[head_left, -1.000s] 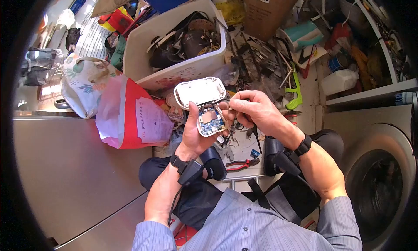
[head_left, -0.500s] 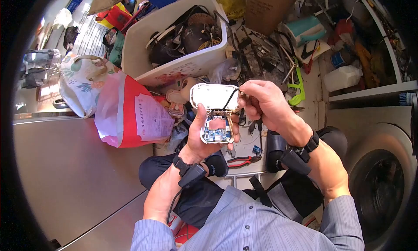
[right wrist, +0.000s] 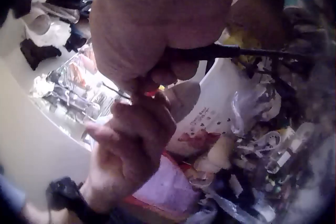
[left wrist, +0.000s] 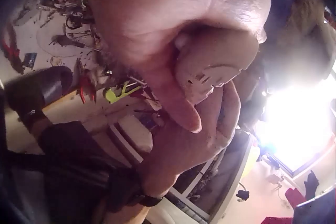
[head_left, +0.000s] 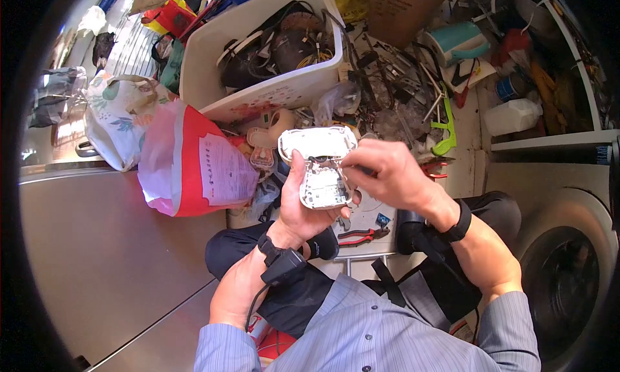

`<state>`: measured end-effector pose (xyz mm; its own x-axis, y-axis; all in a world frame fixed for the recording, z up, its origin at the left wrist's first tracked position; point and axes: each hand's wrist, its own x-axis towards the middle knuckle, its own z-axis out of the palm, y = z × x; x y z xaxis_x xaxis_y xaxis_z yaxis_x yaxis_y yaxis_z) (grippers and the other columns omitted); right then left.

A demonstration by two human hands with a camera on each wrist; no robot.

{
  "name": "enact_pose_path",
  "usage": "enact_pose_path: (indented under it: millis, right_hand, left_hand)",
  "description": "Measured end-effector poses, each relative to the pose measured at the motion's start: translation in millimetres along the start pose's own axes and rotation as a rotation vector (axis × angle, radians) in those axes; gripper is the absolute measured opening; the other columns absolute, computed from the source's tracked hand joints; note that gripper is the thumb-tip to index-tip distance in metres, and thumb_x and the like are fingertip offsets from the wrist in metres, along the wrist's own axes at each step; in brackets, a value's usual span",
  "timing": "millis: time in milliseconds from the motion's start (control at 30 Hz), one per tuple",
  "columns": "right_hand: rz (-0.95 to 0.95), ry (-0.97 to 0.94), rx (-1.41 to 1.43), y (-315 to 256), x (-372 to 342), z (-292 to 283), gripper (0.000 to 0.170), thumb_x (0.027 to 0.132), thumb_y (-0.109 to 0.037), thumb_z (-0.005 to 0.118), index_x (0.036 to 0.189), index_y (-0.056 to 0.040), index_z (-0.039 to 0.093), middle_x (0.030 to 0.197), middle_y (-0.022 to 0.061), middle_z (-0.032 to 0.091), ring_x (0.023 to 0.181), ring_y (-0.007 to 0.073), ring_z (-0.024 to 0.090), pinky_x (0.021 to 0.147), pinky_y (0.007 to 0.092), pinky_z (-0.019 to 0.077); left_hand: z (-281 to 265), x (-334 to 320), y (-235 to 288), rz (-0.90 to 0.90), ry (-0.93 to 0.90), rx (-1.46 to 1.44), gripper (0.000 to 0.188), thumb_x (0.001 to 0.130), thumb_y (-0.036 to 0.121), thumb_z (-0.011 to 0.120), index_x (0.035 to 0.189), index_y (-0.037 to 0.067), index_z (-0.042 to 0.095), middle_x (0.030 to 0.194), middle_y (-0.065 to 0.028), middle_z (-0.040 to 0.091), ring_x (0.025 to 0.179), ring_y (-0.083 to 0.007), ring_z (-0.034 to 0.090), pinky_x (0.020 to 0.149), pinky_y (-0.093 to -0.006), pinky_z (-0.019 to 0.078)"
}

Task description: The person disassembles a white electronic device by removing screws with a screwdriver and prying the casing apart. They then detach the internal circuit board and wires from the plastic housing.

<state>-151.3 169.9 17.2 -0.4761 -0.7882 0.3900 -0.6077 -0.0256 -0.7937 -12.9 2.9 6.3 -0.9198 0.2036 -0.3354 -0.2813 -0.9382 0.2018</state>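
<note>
My left hand (head_left: 298, 204) holds an opened white plastic device, its thumb along the left side. The upper shell (head_left: 316, 139) and the lower half with a circuit board (head_left: 325, 188) lie hinged open, washed out by glare. In the left wrist view the rounded outer casing (left wrist: 218, 58) shows between palm and fingers. My right hand (head_left: 391, 168) is at the device's right edge, fingers bent in near the dark wire (head_left: 318, 159) between the halves. A dark screwdriver (right wrist: 210, 52) lies across its palm under curled fingers, its shaft sticking out. What those fingertips pinch is hidden.
Red-handled pliers (head_left: 361, 236) and a small blue board (head_left: 383, 219) lie on the floor below. Beyond stands a white bin (head_left: 278, 95) of parts, with a red bag (head_left: 192, 159) left of it. Scrap and a green tool (head_left: 447, 126) lie right; a washing machine (head_left: 558, 275) stands there.
The device has shifted right, and glare now covers its board. My right hand drew the black wire up over the upper shell, then came down to the device's right edge.
</note>
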Motion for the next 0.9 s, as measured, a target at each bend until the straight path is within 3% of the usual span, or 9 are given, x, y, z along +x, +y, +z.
enact_pose_path:
  millis: [67, 200, 300, 433, 500, 733, 800, 900]
  right_hand:
    - [0.004, -0.01, -0.013, -6, -1, 5, 0.017, 0.085, -0.008, 0.077, 0.101, -0.0057, 0.074, 0.081, 0.0117, 0.067, 0.07, 0.0311, 0.07, 0.061, 0.0389, 0.0558]
    - [-0.073, -0.057, -0.132, -2, -1, 7, 0.018, 0.083, -0.012, 0.078, 0.1, -0.0083, 0.072, 0.076, 0.0069, 0.062, 0.066, 0.0259, 0.068, 0.056, 0.0387, 0.055]
    - [-0.226, -0.12, -0.416, -5, -5, 10, 0.025, 0.075, -0.02, 0.073, 0.095, -0.0108, 0.062, 0.08, 0.0035, 0.061, 0.076, 0.0233, 0.07, 0.059, 0.0389, 0.058]
    - [-0.24, -0.151, -0.424, -5, -6, 14, 0.021, 0.077, -0.019, 0.071, 0.092, -0.0089, 0.06, 0.078, 0.0042, 0.061, 0.073, 0.0236, 0.07, 0.057, 0.0385, 0.0573]
    - [-0.302, -0.113, -0.423, -2, -8, 22, 0.021, 0.077, -0.012, 0.075, 0.092, -0.0071, 0.062, 0.072, 0.0042, 0.055, 0.063, 0.0237, 0.065, 0.052, 0.0382, 0.0537]
    - [-0.191, -0.025, -0.312, 1, -6, 24, 0.016, 0.079, -0.005, 0.073, 0.086, -0.0063, 0.058, 0.068, 0.0066, 0.056, 0.061, 0.0274, 0.066, 0.052, 0.0404, 0.0534]
    - [-0.182, -0.079, -0.272, 3, -6, 20, 0.017, 0.08, -0.005, 0.073, 0.086, -0.0064, 0.058, 0.07, 0.0069, 0.059, 0.063, 0.0272, 0.068, 0.052, 0.0408, 0.0536]
    - [-0.14, -0.151, -0.325, 2, -6, 17, 0.018, 0.082, -0.005, 0.075, 0.094, -0.0051, 0.063, 0.076, 0.0098, 0.064, 0.067, 0.0295, 0.07, 0.056, 0.0399, 0.0556]
  left_hand:
    - [0, 0, -2, 0.028, -0.009, 0.03, 0.091, 0.097, 0.081, 0.038, 0.145, 0.004, 0.052, 0.118, -0.0188, 0.069, 0.095, -0.0407, 0.073, 0.067, -0.0454, 0.0672]
    - [-3, -3, -6, 0.007, 0.033, 0.181, 0.088, 0.098, 0.08, 0.037, 0.146, 0.008, 0.052, 0.118, -0.0169, 0.07, 0.096, -0.0382, 0.074, 0.063, -0.0434, 0.0667]
    - [-4, -5, -7, -0.007, 0.085, 0.229, 0.089, 0.098, 0.082, 0.034, 0.144, 0.008, 0.053, 0.114, -0.0149, 0.072, 0.093, -0.0349, 0.075, 0.063, -0.0422, 0.066]
    - [-6, -5, -8, -0.009, 0.158, 0.219, 0.09, 0.096, 0.083, 0.037, 0.141, 0.007, 0.056, 0.111, -0.017, 0.074, 0.088, -0.0369, 0.077, 0.06, -0.0461, 0.0658]
    - [-7, -6, -9, -0.005, 0.191, 0.212, 0.088, 0.097, 0.082, 0.036, 0.138, 0.007, 0.058, 0.11, -0.0167, 0.075, 0.087, -0.0356, 0.077, 0.06, -0.0454, 0.0653]
    - [-5, -2, 0, -0.041, 0.156, 0.39, 0.087, 0.099, 0.08, 0.036, 0.134, 0.005, 0.061, 0.107, -0.0184, 0.075, 0.086, -0.0354, 0.076, 0.06, -0.044, 0.0655]
    - [1, -3, 2, -0.091, 0.118, 0.416, 0.082, 0.101, 0.077, 0.035, 0.13, 0.005, 0.062, 0.104, -0.015, 0.073, 0.086, -0.0309, 0.075, 0.06, -0.0398, 0.0649]
    - [-2, -3, 3, -0.1, 0.15, 0.333, 0.082, 0.102, 0.077, 0.036, 0.131, 0.005, 0.062, 0.102, -0.0157, 0.073, 0.085, -0.0324, 0.075, 0.059, -0.0391, 0.0647]
